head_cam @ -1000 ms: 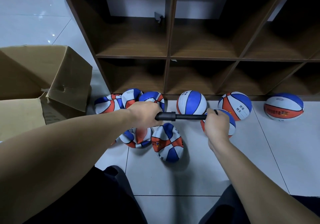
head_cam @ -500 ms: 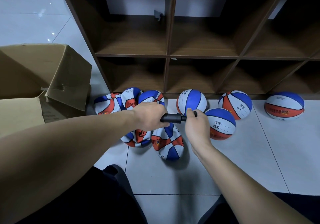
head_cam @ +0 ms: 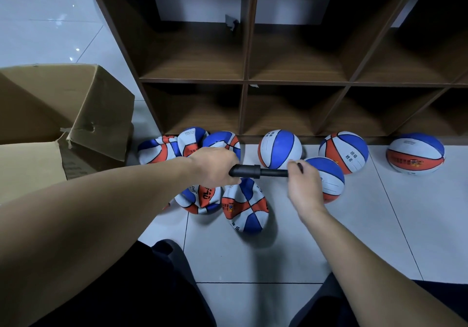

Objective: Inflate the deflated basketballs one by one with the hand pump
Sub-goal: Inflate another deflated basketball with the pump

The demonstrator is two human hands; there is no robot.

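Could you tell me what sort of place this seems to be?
Probably a school or gym equipment storeroom: a wooden cubby shelf on tiled floor, many small basketballs lying along its base, and an opened cardboard box beside it.

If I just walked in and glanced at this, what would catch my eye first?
Two bare hands meet mid-picture on a black pump: the left hand grips one end, the right hand holds the other. Around them red, white and blue basketballs litter the tile floor: crumpled flat balls just below the pump, round balls along the foot of a brown shelf. An open cardboard box sits at left.
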